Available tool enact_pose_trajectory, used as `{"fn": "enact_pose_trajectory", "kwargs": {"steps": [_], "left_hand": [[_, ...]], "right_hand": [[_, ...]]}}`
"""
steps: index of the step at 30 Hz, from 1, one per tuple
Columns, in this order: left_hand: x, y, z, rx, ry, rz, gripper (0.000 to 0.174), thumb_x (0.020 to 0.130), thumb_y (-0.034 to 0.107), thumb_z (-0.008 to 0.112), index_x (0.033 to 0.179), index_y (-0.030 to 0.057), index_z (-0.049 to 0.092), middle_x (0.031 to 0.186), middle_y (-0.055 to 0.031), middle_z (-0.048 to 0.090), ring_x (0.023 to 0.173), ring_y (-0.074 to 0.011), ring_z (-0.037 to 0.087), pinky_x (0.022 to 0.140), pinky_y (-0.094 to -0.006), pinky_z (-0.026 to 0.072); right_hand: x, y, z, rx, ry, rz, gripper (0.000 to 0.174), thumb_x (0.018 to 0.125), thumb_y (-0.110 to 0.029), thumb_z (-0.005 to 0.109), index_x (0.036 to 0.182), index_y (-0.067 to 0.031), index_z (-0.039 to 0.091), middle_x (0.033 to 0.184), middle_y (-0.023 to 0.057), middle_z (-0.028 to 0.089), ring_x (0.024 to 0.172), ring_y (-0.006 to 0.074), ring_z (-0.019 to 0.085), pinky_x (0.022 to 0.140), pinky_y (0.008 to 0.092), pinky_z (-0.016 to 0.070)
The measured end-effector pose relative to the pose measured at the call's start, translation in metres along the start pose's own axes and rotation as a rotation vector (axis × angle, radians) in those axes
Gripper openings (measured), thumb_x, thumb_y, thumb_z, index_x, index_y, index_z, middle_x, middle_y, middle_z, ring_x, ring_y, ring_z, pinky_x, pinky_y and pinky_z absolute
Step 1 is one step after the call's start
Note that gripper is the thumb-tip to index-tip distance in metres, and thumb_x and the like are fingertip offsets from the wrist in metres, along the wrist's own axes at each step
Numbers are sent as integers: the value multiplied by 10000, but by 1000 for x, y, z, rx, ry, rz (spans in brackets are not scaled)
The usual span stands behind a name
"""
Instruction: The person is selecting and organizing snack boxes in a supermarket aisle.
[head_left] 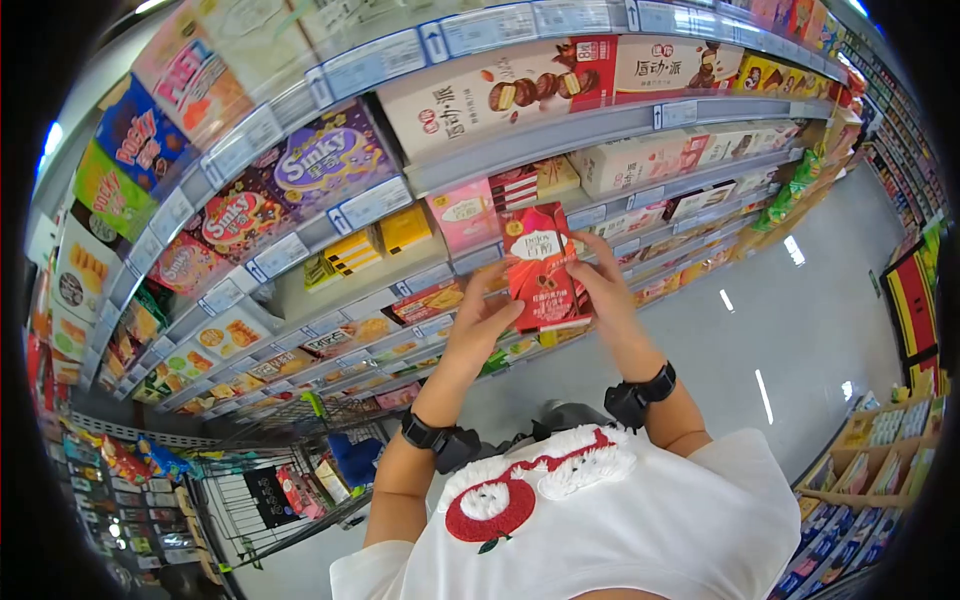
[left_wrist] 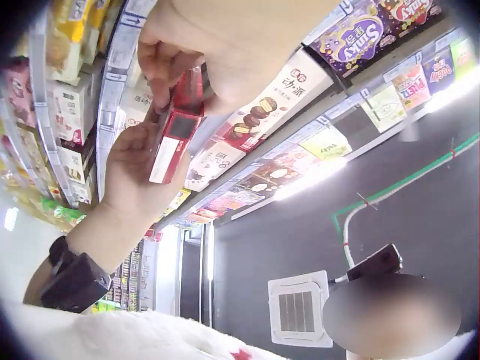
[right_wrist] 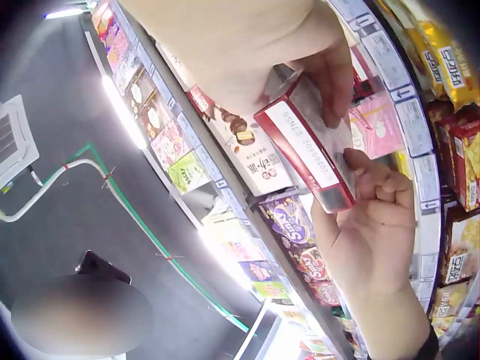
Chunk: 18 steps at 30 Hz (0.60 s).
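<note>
In the head view, a red biscuit-stick box (head_left: 546,262) with a white oval label is held upright in front of the shelves. My left hand (head_left: 483,312) grips its left side, thumb across the lower front. On the opposite side, my right hand (head_left: 607,292) holds the box with its thumb on the front edge. The right wrist view shows the box's narrow end (right_wrist: 306,154), a white strip with a printed date code on it. The left wrist view also has both hands around the box (left_wrist: 178,127), fingers curled at its sides.
Shelves (head_left: 500,160) of boxed snacks curve around in front, with purple candy boxes (head_left: 330,155) at left and a large white-and-red carton (head_left: 500,95) above. A shopping cart (head_left: 250,500) holding goods stands at lower left. Cardboard display bins (head_left: 870,450) stand at right beside the aisle floor (head_left: 740,310).
</note>
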<state>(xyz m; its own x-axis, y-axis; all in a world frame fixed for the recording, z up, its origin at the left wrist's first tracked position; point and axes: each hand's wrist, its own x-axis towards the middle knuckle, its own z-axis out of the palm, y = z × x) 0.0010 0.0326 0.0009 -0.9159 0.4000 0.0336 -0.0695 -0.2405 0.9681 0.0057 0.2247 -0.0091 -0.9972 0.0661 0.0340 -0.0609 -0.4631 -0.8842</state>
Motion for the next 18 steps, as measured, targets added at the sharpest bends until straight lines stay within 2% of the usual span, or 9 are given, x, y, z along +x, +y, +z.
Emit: {"fn": "enact_pose_trajectory", "kwargs": {"steps": [4,5,8,9,12,16,18], "left_hand": [[37,-11,19,2,149,-2,488,879,80,560,1329,50,374,1047,-93,594,949,-136,561,830,-275,441],[46,-15,22,-17,182,29,478,884,85,555,1326,42,380,1042,-94,595,952,-137,559,834,-275,440],[68,-23,33,-23,237,129,460,902,106,531,1322,-3,378,1103,-117,579,1010,-150,549,866,-273,428],[71,-20,40,-10,257,147,464,904,108,528,1325,-9,371,1141,-126,563,1037,-156,540,876,-277,426],[83,-19,48,-1,318,152,479,905,104,524,1334,-22,351,1255,-149,493,1117,-178,504,900,-292,422],[97,-25,43,1,340,151,502,902,79,524,1347,-25,316,1346,-150,412,1184,-194,456,914,-313,422],[110,-36,39,84,309,285,533,882,65,538,1350,-27,300,1309,-163,447,1159,-206,482,906,-324,427]], "right_hand": [[27,-31,-23,-45,-140,51,590,837,-91,591,1369,-65,339,1028,113,614,881,120,578,739,267,464],[34,-32,-32,-56,-165,73,717,798,-92,646,1410,-61,274,1103,137,589,904,134,586,757,270,471],[43,-55,-33,-193,-294,5,798,754,-27,678,1424,-55,245,1209,164,521,996,169,565,812,284,460],[53,-53,-40,-208,-324,20,886,708,-13,717,1432,-38,205,1304,194,432,1041,190,548,840,290,457],[75,-45,-50,-207,-364,-85,903,691,-60,754,1427,-70,231,1298,197,438,995,187,580,819,297,482],[101,-35,-59,-172,-394,-76,893,688,-54,752,1420,-58,240,1294,184,448,1002,195,574,825,303,479],[104,-35,-60,-165,-376,-35,874,690,-43,745,1412,-49,252,1279,169,469,999,189,570,823,305,478]]}}
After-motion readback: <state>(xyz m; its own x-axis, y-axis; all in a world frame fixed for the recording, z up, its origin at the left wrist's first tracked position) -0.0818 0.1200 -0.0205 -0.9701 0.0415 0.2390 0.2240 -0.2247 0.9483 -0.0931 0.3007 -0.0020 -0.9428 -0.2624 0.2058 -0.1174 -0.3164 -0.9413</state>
